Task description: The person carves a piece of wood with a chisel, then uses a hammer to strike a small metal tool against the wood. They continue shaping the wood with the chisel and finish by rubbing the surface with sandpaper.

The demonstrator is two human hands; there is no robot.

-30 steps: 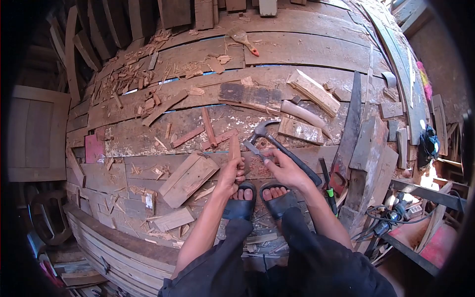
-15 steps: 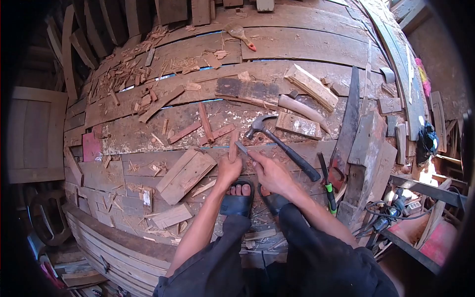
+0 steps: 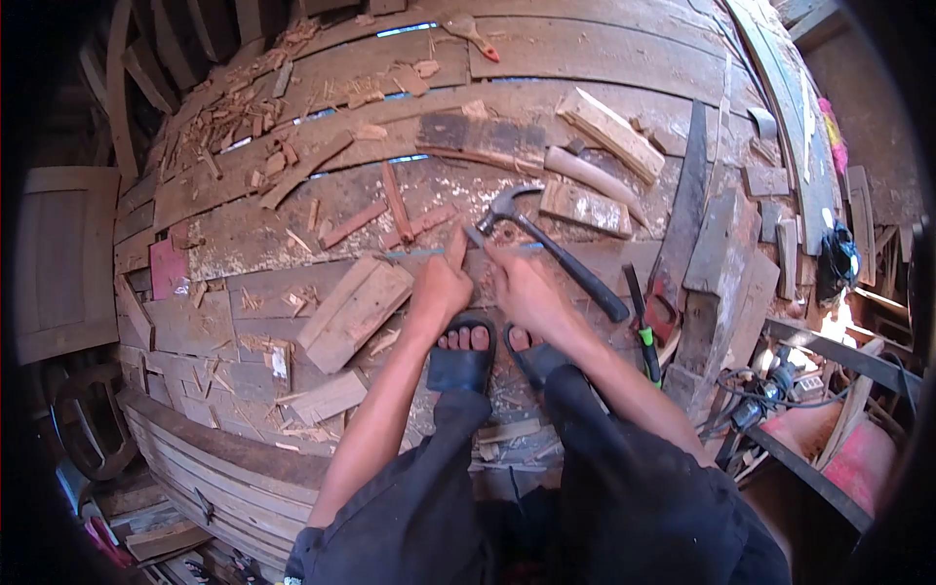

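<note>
Left hand [image 3: 444, 291] grasping wood piece [image 3: 456, 247], right hand [image 3: 531, 291] clenched around chisel [image 3: 474, 236], 2 hands closer together

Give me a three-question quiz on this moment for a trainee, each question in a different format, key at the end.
1. True or false: the claw hammer lies on the floor planks, held by neither hand.
2. Which of these lies nearest the red handle of the hand saw?
A) the paintbrush
B) the tool with the green-and-black handle
C) the pink square
3. Fill in: the right hand holds a metal-bladed tool; the left hand holds a narrow strip of ____.

Key: 1 true; 2 B; 3 wood.
</note>
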